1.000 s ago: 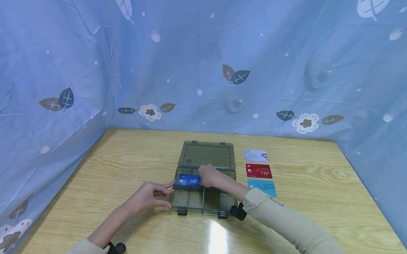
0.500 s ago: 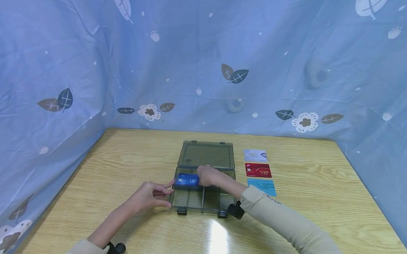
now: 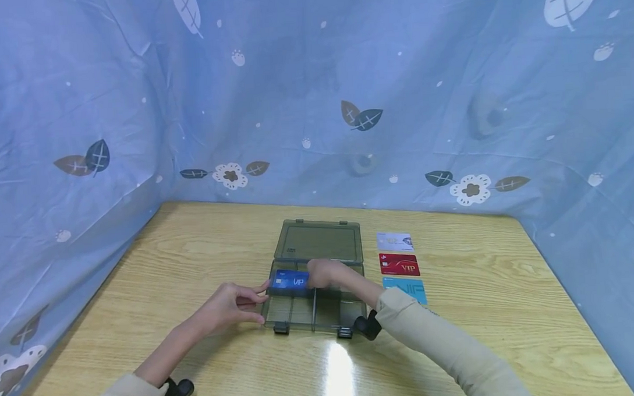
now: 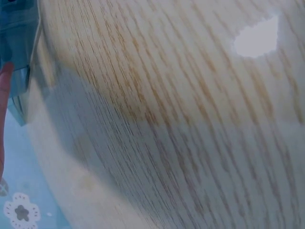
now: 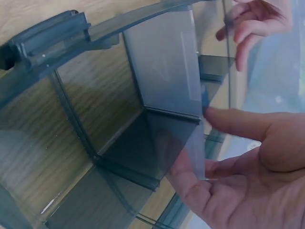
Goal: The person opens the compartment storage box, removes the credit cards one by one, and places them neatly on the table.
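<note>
A dark see-through compartment box [image 3: 295, 325] lies on the table, its lid [image 3: 321, 243] folded back flat behind it. In its back left part a blue VIP card [image 3: 291, 279] stands tilted, its printed face toward the head camera. My right hand [image 3: 327, 274] pinches the card's right end, and the right wrist view shows the thumb and fingers on either side of a pale upright sheet [image 5: 164, 67]. My left hand [image 3: 229, 309] grips the box's left side, thumb by the front corner and fingers at the rim. One finger [image 4: 5, 90] touches the box in the left wrist view.
To the right of the box, a silver card [image 3: 394, 241], a red VIP card [image 3: 399, 264] and a light blue VIP card [image 3: 406, 289] lie in a column. Two latches stick out at the box's front. A blue patterned cloth [image 3: 271, 94] hangs behind the table.
The head view has shifted slightly. My right hand makes small movements at the blue card, which stays in the same part of the box. My left hand keeps its place.
</note>
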The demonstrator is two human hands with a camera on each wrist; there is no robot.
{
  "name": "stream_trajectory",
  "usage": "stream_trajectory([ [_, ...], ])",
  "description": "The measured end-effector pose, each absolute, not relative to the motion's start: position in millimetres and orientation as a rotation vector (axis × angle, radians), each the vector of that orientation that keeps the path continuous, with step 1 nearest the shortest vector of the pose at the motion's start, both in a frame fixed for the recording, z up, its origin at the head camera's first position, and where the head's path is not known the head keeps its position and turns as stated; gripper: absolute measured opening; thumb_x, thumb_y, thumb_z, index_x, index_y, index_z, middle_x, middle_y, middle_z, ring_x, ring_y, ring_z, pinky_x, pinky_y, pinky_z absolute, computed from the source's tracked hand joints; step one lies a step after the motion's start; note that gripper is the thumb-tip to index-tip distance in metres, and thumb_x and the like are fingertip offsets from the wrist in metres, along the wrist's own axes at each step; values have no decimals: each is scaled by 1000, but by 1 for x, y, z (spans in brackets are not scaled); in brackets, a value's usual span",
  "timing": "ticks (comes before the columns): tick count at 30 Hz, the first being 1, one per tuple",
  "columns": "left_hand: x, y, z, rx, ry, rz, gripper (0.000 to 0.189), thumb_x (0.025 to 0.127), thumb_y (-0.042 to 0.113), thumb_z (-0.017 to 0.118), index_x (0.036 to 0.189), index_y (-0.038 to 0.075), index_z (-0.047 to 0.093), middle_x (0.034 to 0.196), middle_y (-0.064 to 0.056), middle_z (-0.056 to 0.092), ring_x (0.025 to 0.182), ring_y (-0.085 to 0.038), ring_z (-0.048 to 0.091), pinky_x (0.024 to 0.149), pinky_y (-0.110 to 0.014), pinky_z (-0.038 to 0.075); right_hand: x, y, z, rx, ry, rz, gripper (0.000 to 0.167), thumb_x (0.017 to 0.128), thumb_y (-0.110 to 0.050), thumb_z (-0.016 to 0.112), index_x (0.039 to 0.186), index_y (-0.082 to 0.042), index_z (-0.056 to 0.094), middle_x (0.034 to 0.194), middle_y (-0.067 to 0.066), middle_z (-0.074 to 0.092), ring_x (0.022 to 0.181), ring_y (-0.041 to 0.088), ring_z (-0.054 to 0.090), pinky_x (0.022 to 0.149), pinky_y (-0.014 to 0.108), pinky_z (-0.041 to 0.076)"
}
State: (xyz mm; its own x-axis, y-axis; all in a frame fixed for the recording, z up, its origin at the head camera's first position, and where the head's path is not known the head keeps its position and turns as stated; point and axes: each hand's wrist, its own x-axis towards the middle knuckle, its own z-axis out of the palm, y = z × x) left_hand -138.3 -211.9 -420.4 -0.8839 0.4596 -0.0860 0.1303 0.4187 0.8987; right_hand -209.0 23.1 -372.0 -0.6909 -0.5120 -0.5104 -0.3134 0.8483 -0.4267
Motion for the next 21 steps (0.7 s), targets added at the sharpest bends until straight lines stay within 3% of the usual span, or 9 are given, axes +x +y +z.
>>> stream_trajectory([
  [5,-138,-213,-419,514,2366,1449,38,73,10,81,104,-9,69,136,-29,44,111,-36,60,87,-30,55,-207,31,-362,-503,2308,-675,40,97,-12,59,63,-11,37,51,-2,33,45,10,33,52,24,31],
  [7,-138,-213,-420,515,2364,1451,38,73,10,81,104,-9,69,136,-29,44,111,-36,59,87,-30,55,-207,34,-357,-487,2298,-755,26,96,-12,59,74,-6,49,51,-3,32,44,9,32,53,25,32],
  [10,-138,-213,-421,522,2360,1455,38,73,10,81,104,-9,69,136,-29,44,112,-36,59,88,-30,55,-207,35,-354,-513,2296,-783,20,96,-14,60,85,4,59,48,-4,28,41,8,25,51,24,32],
  [12,-139,-213,-422,534,2361,1453,38,73,10,81,104,-9,69,136,-28,44,112,-36,59,88,-30,55,-207,36,-354,-532,2325,-774,19,95,-12,62,99,6,61,54,-3,35,43,9,28,53,24,36],
  [17,-139,-212,-423,535,2363,1445,38,73,11,81,103,-8,69,136,-28,44,112,-36,59,89,-29,54,-205,34,-361,-624,2452,-692,5,93,-3,61,88,-1,60,74,1,54,57,13,51,59,24,47],
  [21,-139,-212,-422,526,2360,1448,37,73,10,81,104,-7,69,137,-27,44,113,-36,59,89,-29,54,-204,32,-368,-634,2504,-718,17,96,1,54,80,-3,56,70,5,55,56,19,59,53,22,48],
])
